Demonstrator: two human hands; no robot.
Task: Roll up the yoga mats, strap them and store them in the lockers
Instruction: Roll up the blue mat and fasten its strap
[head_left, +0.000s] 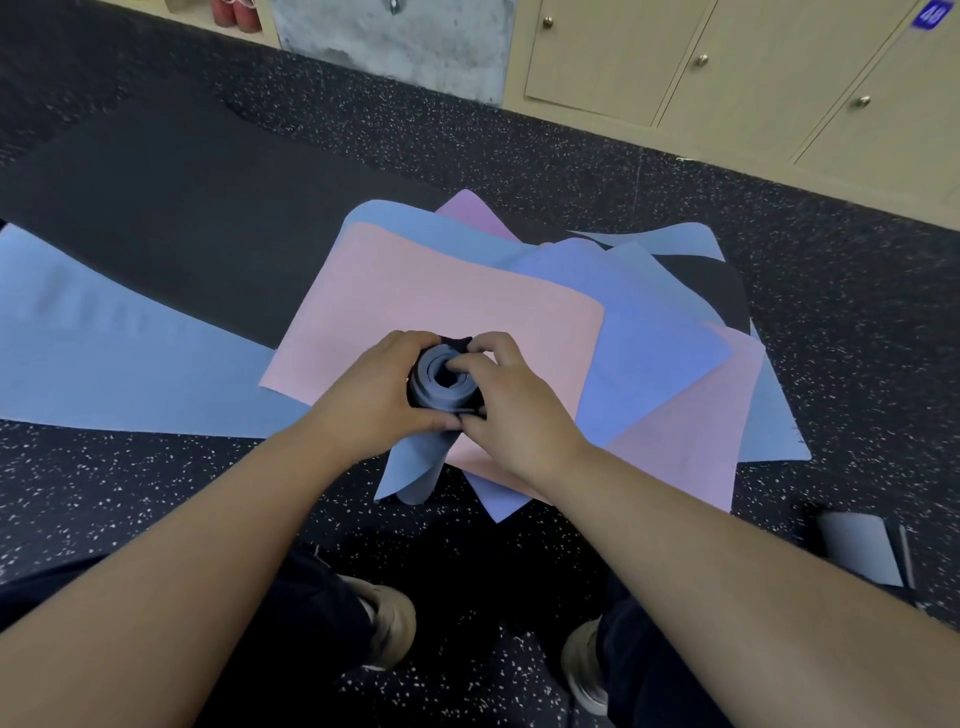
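Observation:
A rolled blue-grey yoga mat (439, 395) stands on end at the centre, its spiral end facing me. My left hand (382, 392) grips its left side. My right hand (506, 402) curls over the right side, with fingertips at the roll's hollow core. A dark strap shows around the roll between my hands; its fastening is hidden. The roll's lower end (413, 470) flares out below my hands. Beneath it lies a flat pink mat (415, 291) on a pile of blue (649, 332) and purple (475, 213) mats.
A long blue mat (104, 364) lies flat to the left on the speckled black floor (597, 171). Beige lockers (727, 67) with round knobs line the far right wall, doors shut. A dark flat object (862, 551) lies at the right. My shoes (389, 618) are below.

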